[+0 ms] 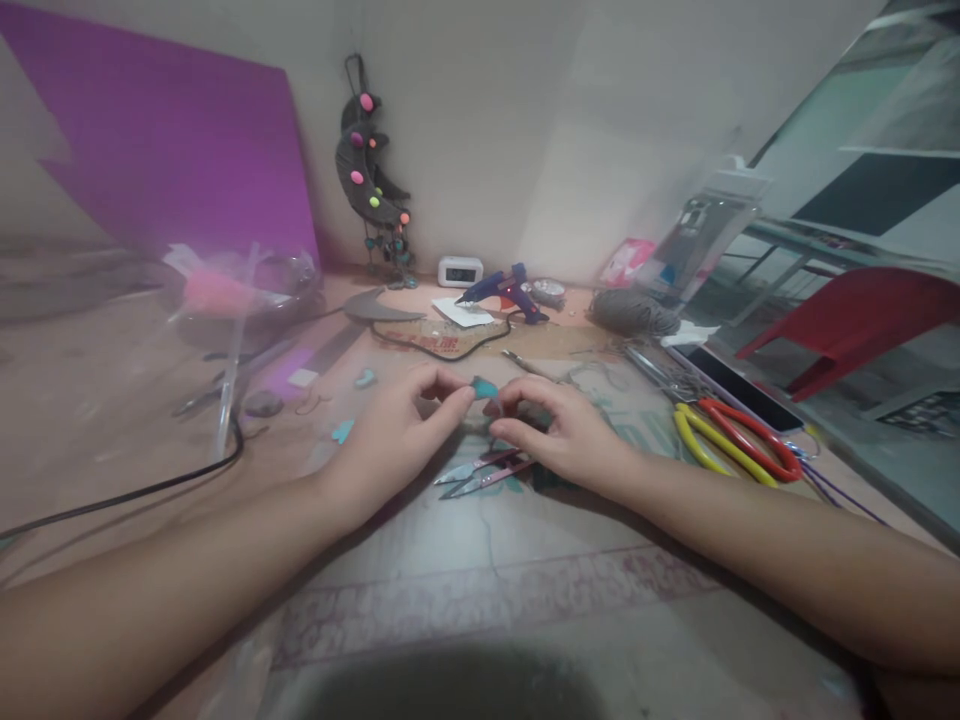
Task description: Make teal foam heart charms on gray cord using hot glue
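Between thumb and forefinger, my left hand [409, 430] pinches a small teal piece [485, 388], perhaps felt. My right hand [566, 430] is just to its right, with fingertips closed together near the piece's edge; whatever they hold is too small to make out. Beneath my right hand lies a pair of thread snips [476, 480], blades pointing left and handles partly hidden by the fingers. Two pale blue cut-outs, one a light blue scrap [343, 432] and the other a curved piece [364, 378], rest left of my left hand.
A blue glue gun [491, 288] stands at the back beside a white clock [460, 271]. Grey yarn [634, 314], a phone [739, 385] and red-and-yellow-handled scissors [720, 445] lie at right. A grey crescent [382, 306] lies below a hanging moon decoration [364, 180]. Left is a black cable [150, 490].
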Demonstrator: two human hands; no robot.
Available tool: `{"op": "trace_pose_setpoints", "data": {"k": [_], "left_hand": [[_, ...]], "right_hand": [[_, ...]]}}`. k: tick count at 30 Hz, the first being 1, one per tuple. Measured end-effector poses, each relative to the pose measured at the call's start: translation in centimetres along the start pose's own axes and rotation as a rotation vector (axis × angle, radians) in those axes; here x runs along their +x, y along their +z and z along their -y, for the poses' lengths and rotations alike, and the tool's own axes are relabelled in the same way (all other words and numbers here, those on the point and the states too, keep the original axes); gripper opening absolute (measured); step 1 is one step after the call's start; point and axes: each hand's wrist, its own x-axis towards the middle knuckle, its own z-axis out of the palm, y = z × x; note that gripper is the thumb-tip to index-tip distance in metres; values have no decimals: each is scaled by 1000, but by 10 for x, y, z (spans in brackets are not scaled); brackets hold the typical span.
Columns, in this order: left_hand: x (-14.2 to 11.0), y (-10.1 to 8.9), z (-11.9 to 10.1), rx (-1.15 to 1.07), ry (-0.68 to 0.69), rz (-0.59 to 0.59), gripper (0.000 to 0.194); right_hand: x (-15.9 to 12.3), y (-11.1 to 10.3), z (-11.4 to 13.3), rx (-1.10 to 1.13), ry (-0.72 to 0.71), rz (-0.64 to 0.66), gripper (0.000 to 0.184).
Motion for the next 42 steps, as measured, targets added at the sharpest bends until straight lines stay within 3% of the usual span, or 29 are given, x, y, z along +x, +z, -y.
{"op": "trace_pose_setpoints", "data": {"k": [7, 10, 19, 25, 30, 38, 42], "left_hand": [[2, 0, 0, -26, -64, -6, 20], [2, 1, -1, -32, -59, -4, 20], [2, 1, 1, -13, -20, 17, 19], [1, 1, -1, -5, 27, 77, 18], [1, 1, 0, -3, 25, 113, 20], [0, 2, 8, -50, 19, 78, 33], [1, 2, 6, -55, -30, 45, 30]], "right_hand": [[-4, 3, -3, 303, 259, -31, 23], [-2, 3, -3, 312, 299, -43, 19], [-1, -1, -6, 206, 186, -97, 29], [0, 0, -3, 168, 162, -55, 17], [0, -2, 0, 166, 184, -38, 20], [-2, 2, -3, 232, 232, -47, 22], [-1, 2, -2, 219, 217, -60, 21]]}}
